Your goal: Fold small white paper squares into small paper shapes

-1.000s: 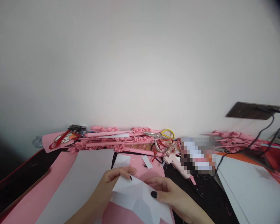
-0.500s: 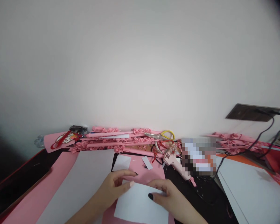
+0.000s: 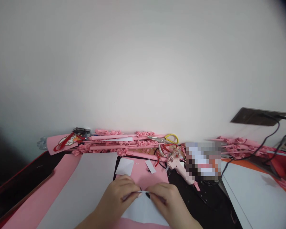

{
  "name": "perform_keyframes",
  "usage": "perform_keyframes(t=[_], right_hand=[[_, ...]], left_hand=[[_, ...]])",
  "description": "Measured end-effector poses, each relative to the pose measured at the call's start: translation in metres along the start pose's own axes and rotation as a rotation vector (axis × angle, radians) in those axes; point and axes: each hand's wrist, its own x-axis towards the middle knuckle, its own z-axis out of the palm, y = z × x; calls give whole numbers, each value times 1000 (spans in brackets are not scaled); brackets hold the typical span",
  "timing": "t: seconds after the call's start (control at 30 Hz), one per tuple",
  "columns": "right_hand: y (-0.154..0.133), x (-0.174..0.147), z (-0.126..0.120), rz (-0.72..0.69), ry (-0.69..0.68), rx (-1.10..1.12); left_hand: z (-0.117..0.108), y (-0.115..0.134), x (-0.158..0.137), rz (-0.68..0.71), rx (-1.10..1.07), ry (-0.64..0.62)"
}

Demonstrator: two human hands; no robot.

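Both hands pinch the top edge of a white sheet of paper (image 3: pixel 144 210) in front of me. My left hand (image 3: pixel 120 195) holds that edge between thumb and fingers, and my right hand (image 3: pixel 168 200) does likewise a short way to the right. Along the pinched edge the paper looks bent or folded over; the fingers hide much of it. Beneath lies a pink sheet (image 3: pixel 145 178). Just beyond the hands are a folded white paper piece (image 3: pixel 125 166) and a small white strip (image 3: pixel 150 166).
A pale glue gun (image 3: pixel 181 170) lies right of the pink sheet. Yellow-handled scissors (image 3: pixel 164 139) rest on pink paper flower stems (image 3: pixel 114 148) along the wall. White sheets lie at left (image 3: pixel 83 187) and right (image 3: pixel 257 190). Black cords (image 3: pixel 264 143) run from a wall socket (image 3: pixel 255 116).
The hands have come closer together at the sheet's top edge, and their fingers have closed on it. The edge now looks raised or turned over.
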Motion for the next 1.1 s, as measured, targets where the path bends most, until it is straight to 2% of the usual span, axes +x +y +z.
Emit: perform_keyframes(t=[0.13, 0.23, 0.37, 0.47, 0.53, 0.63, 0.73, 0.77, 0.83, 0.93, 1.1], right_hand=[[-7, 0, -1, -84, -22, -81], [-6, 0, -2, -79, 14, -15], [10, -1, -10, 41, 125, 160], [27, -2, -20, 169, 157, 216], [35, -1, -25, 252, 241, 235], [34, 0, -24, 284, 344, 377], [23, 0, -12, 230, 223, 496], [20, 0, -8, 236, 163, 467], [17, -1, -3, 254, 132, 413], [21, -1, -5, 280, 199, 407], [32, 1, -14, 365, 375, 555]], left_hand=[[4, 0, -2, 63, -1, -4], [4, 1, -2, 28, -12, 6], [1, 0, 0, -82, -34, 66], [-2, -2, 1, -159, -47, 105], [-4, -3, 2, -192, -75, 123], [-7, -2, 3, -230, -130, 116], [-8, 1, 4, -223, -163, 84], [-7, 1, 4, -218, -173, 78], [-7, 1, 4, -227, -204, 80], [-7, -3, 5, -280, -258, 130], [-11, -13, 6, -397, -397, 289]])
